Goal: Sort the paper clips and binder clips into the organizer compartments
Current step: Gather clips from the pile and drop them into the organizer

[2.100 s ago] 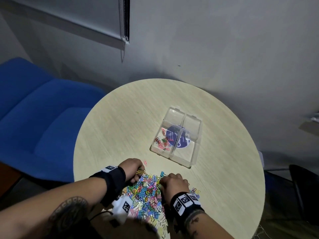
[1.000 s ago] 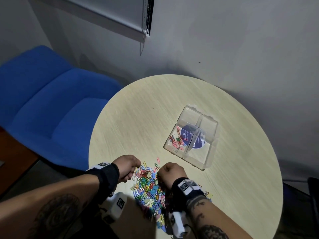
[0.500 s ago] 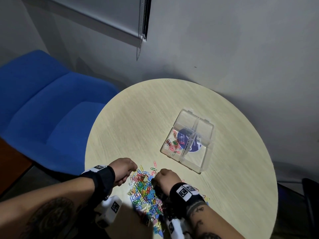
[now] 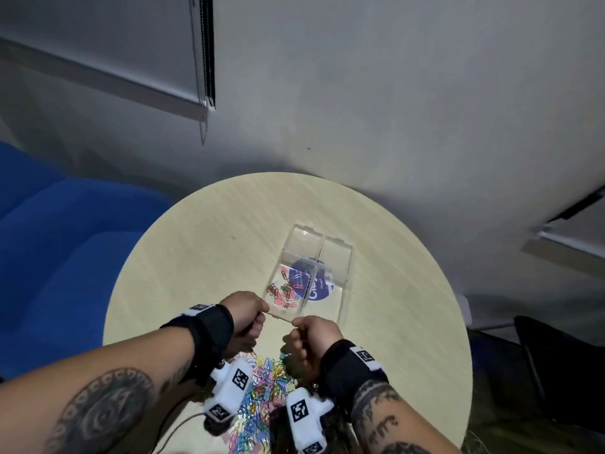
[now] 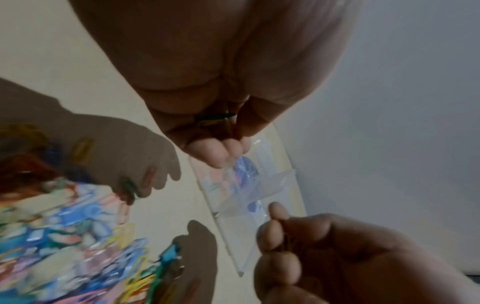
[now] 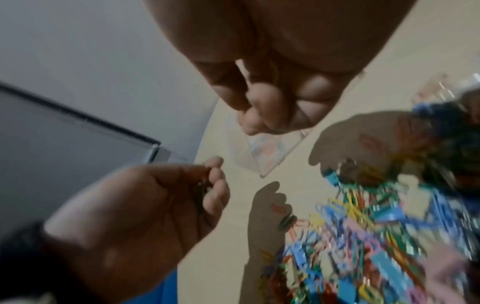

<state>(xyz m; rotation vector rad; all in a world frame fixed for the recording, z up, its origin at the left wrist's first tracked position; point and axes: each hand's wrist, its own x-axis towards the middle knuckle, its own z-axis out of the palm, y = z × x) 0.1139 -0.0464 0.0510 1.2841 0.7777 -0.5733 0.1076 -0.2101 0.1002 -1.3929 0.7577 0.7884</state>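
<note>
A clear four-compartment organizer (image 4: 343, 257) sits mid-table; its near left compartment holds several coloured paper clips (image 4: 283, 291). My left hand (image 4: 252, 311) hovers at the organizer's near left corner, fingers curled round a small bunch of clips (image 5: 215, 118). My right hand (image 4: 307, 330) is a fist beside it at the near edge, with clips tucked in its curled fingers (image 5: 285, 236). The mixed pile of paper clips and binder clips (image 4: 265, 385) lies behind the hands, near the table's front edge. The wrist views are blurred, so I cannot make out the clip types.
The round pale wooden table (image 4: 203, 244) stands against a grey wall. A blue upholstered seat (image 4: 65, 257) is on the left and a dark chair (image 4: 556, 362) on the right. The organizer's other compartments look bare over a blue round label (image 4: 314, 283).
Both hands have lifted off the pile and moved forward to the organizer's near edge, fists closed on clips. The head view has tilted forward.
</note>
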